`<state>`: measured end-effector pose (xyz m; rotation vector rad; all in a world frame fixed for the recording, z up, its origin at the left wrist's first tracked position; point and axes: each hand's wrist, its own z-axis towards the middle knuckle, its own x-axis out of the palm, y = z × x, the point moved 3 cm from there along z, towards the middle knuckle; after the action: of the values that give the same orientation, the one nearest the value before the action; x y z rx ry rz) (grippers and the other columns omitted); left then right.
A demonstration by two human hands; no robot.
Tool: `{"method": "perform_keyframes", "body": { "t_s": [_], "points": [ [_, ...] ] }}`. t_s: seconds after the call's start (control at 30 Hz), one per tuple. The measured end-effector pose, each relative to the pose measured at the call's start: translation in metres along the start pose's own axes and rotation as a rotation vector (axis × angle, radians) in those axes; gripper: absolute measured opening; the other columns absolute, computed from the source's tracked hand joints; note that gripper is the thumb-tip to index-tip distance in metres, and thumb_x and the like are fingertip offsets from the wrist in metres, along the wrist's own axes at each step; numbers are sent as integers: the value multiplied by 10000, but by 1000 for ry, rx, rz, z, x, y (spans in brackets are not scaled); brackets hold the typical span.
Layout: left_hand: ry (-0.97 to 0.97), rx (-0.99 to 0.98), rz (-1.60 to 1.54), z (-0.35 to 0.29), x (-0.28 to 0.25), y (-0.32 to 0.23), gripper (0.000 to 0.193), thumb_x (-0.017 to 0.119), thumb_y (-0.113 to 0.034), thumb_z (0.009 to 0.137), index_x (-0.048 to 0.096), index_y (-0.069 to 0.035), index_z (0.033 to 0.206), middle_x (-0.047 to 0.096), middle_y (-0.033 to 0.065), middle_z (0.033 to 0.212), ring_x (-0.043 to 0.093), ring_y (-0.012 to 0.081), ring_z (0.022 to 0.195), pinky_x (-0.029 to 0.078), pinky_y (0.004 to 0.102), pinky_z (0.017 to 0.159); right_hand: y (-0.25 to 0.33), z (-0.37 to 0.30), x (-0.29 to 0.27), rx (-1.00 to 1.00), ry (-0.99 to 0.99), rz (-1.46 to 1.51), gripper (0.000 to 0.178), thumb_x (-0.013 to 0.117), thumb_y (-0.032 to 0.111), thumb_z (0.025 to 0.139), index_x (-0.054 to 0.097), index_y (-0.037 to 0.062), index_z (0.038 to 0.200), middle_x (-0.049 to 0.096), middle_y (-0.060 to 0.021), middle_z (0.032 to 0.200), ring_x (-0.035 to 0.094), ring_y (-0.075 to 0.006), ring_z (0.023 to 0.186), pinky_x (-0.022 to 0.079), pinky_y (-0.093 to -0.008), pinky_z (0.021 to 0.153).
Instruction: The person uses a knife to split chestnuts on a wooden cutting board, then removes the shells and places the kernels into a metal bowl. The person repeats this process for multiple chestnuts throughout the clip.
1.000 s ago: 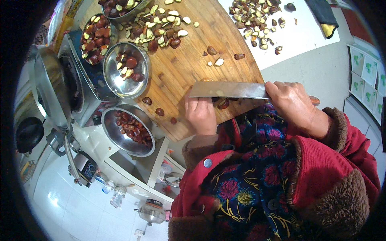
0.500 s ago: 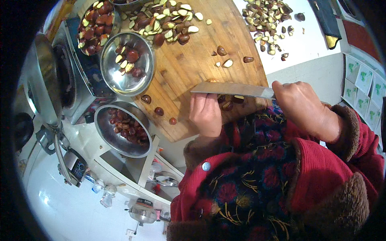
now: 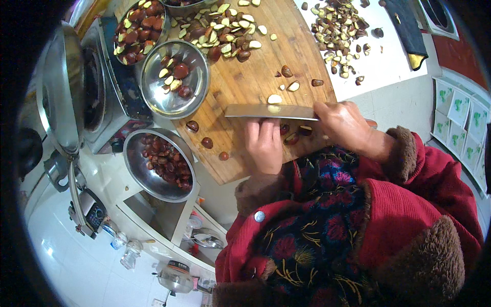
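Observation:
My right hand grips the handle of a broad kitchen knife, its blade lying crosswise over the wooden cutting board. Bent and close together, the fingers of my left hand press down at the blade's near side; whatever is under their tips is hidden. Just beyond the blade lies a pale chestnut slice. A few dark chestnut pieces rest between my hands. Farther up the board are a halved chestnut and a brown one, with a heap of cut chestnuts at the far side.
Left of the board stand a steel bowl with some chestnut pieces, a fuller bowl of chestnuts and a bowl of dark chestnuts. More cut pieces are spread on a white surface at far right. A lidded pan sits farther left.
My right hand and the knife have moved left across the board. A pale slice now shows beyond the blade. The whole view has shifted slightly; my left hand stays at the blade.

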<state>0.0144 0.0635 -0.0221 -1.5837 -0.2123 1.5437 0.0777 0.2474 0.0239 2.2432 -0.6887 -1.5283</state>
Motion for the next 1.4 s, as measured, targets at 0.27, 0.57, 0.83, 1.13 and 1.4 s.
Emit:
{"method": "perform_keyframes", "body": {
  "t_s": [0.27,0.57,0.83,1.13,1.4],
  "points": [
    [54,-148,-176,-2,6,5,258,762,-30,823,630,0,1042,591,117,1078,650,219,950,587,317,725,-25,-72,10,255,-87,44,152,639,72,802,512,34,874,625,-194,676,649,-406,654,517,-493,573],
    [14,-69,-127,-8,7,0,238,767,19,780,669,-13,994,607,127,1104,647,253,959,574,343,783,-23,-93,8,276,-139,-27,133,610,64,819,495,29,876,630,-187,715,654,-396,655,519,-487,565],
    [26,-85,-72,-10,7,-3,330,754,7,728,709,-48,1050,632,124,1070,631,317,982,522,396,841,2,-91,-1,216,6,-116,145,572,68,828,489,7,931,637,-176,752,677,-383,670,547,-468,570],
    [21,-28,-31,-7,6,-5,299,748,2,730,717,-51,1022,648,135,1046,641,334,966,529,405,825,9,-79,-5,250,73,-184,118,572,49,828,511,-12,909,663,-191,742,692,-382,668,562,-449,578],
    [64,-38,-118,-3,5,-10,103,749,-43,808,693,-42,895,653,120,1029,650,322,937,535,390,791,6,-31,18,154,-30,-92,96,589,37,809,592,-32,875,678,-209,741,709,-362,731,573,-442,621]
  ]
}}
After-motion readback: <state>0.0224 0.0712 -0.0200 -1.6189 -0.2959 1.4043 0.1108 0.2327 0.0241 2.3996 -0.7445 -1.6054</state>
